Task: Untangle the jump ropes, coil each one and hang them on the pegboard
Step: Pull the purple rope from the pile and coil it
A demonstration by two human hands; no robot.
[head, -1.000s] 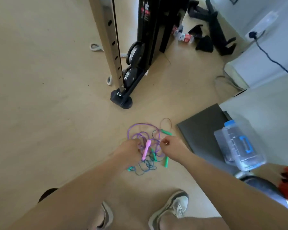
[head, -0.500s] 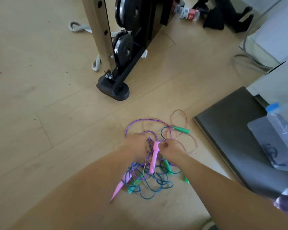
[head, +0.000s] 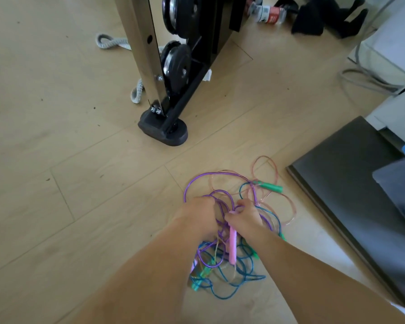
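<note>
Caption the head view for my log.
Left hand and right hand grip tangled jump ropes on the wooden floor.

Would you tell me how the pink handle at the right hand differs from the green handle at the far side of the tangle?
The pink handle is held at its top end by the right hand; the green handle lies untouched on the floor. The pink handle points towards the camera; the green handle lies nearly crosswise. Both are slim rope handles in one tangle, which the left hand also grips.
</note>
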